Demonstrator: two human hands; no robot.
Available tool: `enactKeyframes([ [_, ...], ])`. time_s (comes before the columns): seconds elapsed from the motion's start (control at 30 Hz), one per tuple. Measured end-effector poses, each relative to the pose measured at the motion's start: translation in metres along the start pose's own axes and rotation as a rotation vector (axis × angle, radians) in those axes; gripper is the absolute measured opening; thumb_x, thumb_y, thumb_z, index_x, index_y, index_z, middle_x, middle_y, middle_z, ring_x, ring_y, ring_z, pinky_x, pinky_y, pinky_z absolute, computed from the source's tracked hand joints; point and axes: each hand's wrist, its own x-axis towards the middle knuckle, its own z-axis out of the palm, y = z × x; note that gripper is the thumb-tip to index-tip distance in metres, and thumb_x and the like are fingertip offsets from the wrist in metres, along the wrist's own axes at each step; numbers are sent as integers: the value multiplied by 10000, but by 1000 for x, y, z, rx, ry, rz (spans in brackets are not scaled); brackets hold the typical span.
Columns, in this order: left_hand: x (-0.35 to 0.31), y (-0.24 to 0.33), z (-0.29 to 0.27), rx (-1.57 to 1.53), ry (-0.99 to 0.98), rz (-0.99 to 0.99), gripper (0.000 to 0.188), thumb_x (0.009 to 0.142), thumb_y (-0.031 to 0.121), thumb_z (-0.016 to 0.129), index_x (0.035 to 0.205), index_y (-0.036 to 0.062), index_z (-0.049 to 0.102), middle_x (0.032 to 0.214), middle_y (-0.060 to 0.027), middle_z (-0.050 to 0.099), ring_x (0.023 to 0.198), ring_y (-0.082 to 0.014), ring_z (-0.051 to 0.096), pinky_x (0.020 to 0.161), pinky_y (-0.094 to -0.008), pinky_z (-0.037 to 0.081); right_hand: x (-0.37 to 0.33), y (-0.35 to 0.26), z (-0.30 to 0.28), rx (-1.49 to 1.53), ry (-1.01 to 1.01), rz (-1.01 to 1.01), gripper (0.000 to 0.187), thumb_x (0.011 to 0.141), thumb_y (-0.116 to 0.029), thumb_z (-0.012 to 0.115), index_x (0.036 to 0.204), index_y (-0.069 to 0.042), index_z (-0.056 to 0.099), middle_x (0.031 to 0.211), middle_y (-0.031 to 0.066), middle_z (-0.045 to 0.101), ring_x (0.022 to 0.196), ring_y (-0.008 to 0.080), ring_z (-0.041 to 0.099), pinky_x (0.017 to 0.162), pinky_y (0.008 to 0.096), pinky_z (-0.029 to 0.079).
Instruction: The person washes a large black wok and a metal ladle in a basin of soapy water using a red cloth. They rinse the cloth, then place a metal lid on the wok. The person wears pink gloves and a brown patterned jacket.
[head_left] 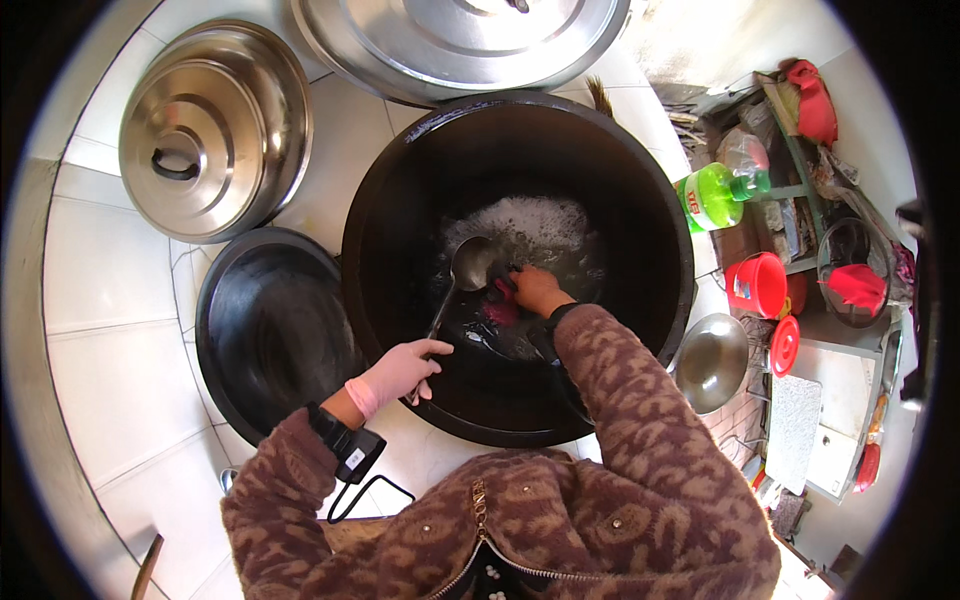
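So the left grip (400,375), in a pink glove, is wrapped round the handle of the ladle (473,263), which slants up and away from it into the big wok (362,245), bowl end farthest off. Right grip (538,290) is just right of that bowl, fingers closed on a dark and pink cloth (503,306), though can't tell if the cloth actually touches the ladle. Sudsy water (530,215) sits around and beyond them.

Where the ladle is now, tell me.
Head view, centre: the ladle is inside the black wok, its handle in the left hand, bowl left of the right hand.
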Motion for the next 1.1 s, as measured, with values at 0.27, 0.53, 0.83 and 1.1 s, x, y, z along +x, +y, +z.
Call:
enactKeyframes([
  [0.27,-45,-52,33,701,656,757,420,807,-11,506,1151,155,682,1122,-137,619,988,-335,612,847,-362,502,-66,-27,-28,-224,47,10,452,819,-345,623,1232,-162,602,1229,156,564,1102,374,571,908,517,484],
  [0.53,-45,-100,69,655,833,908,323,818,26,561,1072,153,715,1105,-124,646,990,-313,630,841,-348,513,-192,-66,-33,-84,-140,-88,482,934,-451,504,1293,-140,590,1261,145,596,1160,358,558,949,458,471],
  [0.83,-34,-131,114,600,763,1005,389,805,6,552,1095,205,719,1124,-141,633,943,-331,636,803,-355,515,-253,-74,0,-257,124,-124,416,997,-411,355,1066,-173,690,976,86,695,969,303,645,836,457,473],
  [1.1,-90,-140,154,634,748,1015,367,777,-28,566,1063,144,720,1037,-119,650,875,-315,638,753,-348,514,-251,-74,0,-161,212,-103,491,983,-460,362,988,-123,719,976,106,709,947,313,655,858,447,472],
])
